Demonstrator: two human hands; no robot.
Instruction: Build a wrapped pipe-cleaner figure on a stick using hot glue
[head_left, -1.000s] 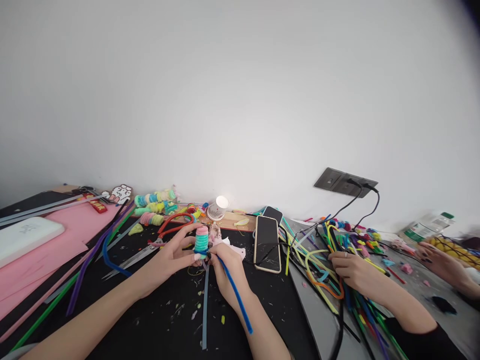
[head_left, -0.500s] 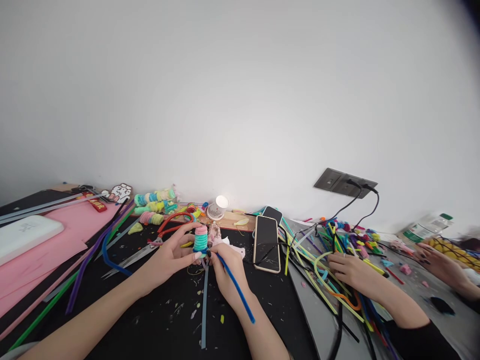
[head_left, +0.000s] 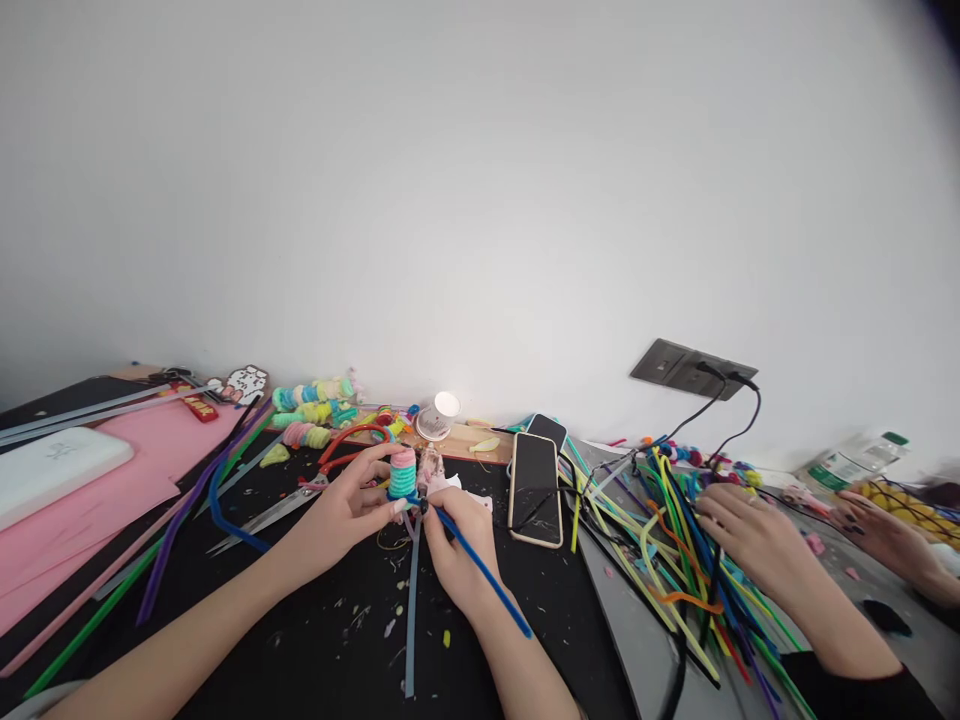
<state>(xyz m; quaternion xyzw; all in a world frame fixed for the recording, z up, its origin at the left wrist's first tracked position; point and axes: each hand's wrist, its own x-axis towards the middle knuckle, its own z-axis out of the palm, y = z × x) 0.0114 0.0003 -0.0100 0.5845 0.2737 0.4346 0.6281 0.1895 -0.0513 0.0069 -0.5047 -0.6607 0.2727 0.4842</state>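
Note:
Between the fingers of my left hand [head_left: 351,510] stands a small coil of wound pipe cleaner [head_left: 403,474], pink on top, turquoise below, with a blue turn at its base. My right hand [head_left: 463,550] pinches a blue pipe cleaner [head_left: 487,575] close to that base, and its long free end slants down over my wrist. A grey-blue pipe cleaner [head_left: 411,620] hangs from beneath the coil onto the black table. Just behind my hands lies something pale pink and crumpled, partly hidden.
Scissors [head_left: 270,520] with red handles lie left of my hands. Finished-looking coils [head_left: 307,395] rest by the wall near a paper cup [head_left: 439,415]. Two phones [head_left: 535,490] lie to the right. Beyond them, another person's hands [head_left: 765,550] are over a heap of pipe cleaners [head_left: 675,560].
My right hand has shifted slightly, and the blue strand's free end has swung right. The co-worker's nearer hand has moved right, spreading the heap of pipe cleaners.

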